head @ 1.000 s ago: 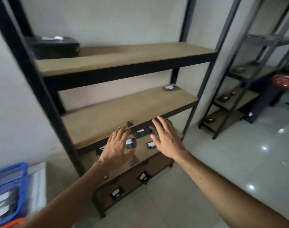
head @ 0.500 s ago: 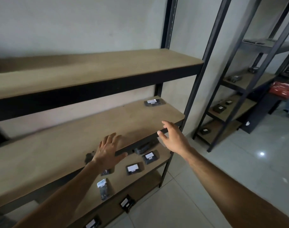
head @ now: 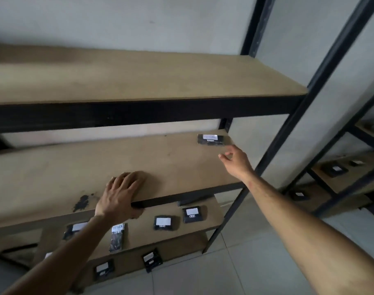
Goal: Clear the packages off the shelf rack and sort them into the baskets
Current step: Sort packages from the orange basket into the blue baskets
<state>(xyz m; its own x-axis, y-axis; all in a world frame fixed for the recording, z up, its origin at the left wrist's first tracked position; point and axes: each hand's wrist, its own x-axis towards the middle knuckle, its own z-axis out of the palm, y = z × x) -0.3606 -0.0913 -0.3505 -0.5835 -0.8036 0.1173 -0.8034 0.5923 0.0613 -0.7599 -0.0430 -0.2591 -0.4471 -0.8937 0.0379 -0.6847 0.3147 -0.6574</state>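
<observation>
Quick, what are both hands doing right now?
Left hand: gripping the shelf edge.
Right hand: open, empty, just short of the black package.

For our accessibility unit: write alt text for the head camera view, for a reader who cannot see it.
A person's right hand reaches toward a lone black package at the back corner of a wooden shelf, not touching it. The left hand holds the shelf's front edge; more packages lie on shelves below.

Near rack [head: 273, 143]: 1 package on middle shelf [head: 211, 139]; 4 next shelf down; 2 lower.
</observation>
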